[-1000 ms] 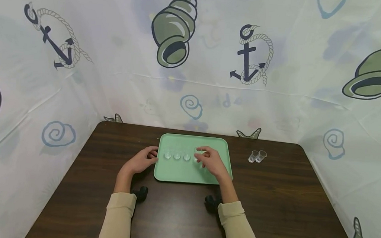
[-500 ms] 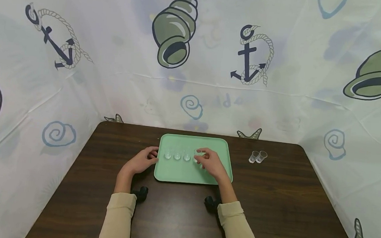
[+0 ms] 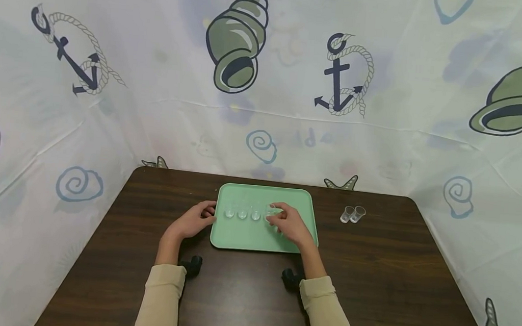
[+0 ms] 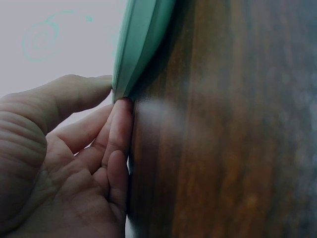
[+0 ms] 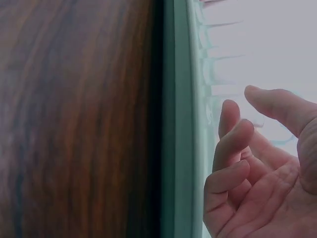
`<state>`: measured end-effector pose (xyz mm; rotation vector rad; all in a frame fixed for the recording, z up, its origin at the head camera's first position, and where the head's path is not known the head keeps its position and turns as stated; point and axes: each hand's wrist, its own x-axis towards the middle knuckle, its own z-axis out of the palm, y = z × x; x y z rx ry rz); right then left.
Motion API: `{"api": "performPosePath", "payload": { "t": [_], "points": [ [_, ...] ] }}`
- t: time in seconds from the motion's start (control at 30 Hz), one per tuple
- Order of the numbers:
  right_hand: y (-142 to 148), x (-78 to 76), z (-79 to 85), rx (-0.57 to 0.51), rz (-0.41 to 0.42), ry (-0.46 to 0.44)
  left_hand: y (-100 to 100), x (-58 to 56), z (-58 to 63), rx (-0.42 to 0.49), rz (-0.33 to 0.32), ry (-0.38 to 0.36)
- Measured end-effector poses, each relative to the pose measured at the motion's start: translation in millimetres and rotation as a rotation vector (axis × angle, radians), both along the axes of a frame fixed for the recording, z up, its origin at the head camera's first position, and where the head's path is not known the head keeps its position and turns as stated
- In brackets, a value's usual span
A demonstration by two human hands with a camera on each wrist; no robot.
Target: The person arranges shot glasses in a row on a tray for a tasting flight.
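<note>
My left hand grips the left rim of a light green tray. In the left wrist view its thumb lies against the outer rim, with curled fingers low beside the table. My right hand is over the tray's right half. Its thumb and index finger pinch a small clear plastic cup, partly hidden by the fingers. To the left of that one stand three more clear cups in a row, upright and evenly spaced. The right wrist view is overexposed around the cups.
Two more clear cups stand on the dark wooden table, leaning together to the right of the tray. A patterned curtain encloses the table's back and sides. Black wrist devices sit near both cuffs.
My right hand has shifted very slightly to the right at the fourth cup, and more of that cup shows. The left hand, tray and other cups stay where they were.
</note>
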<state>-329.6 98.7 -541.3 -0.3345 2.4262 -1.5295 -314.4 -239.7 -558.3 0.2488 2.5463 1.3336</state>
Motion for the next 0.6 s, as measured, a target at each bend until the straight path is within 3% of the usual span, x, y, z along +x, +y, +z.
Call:
{"api": "performPosePath", "payload": {
  "t": [0.6],
  "points": [
    [52.5, 8.3, 22.1, 0.012, -0.123, 0.078, 1.2, 0.9, 1.1, -0.011, 0.001, 0.008]
  ]
}}
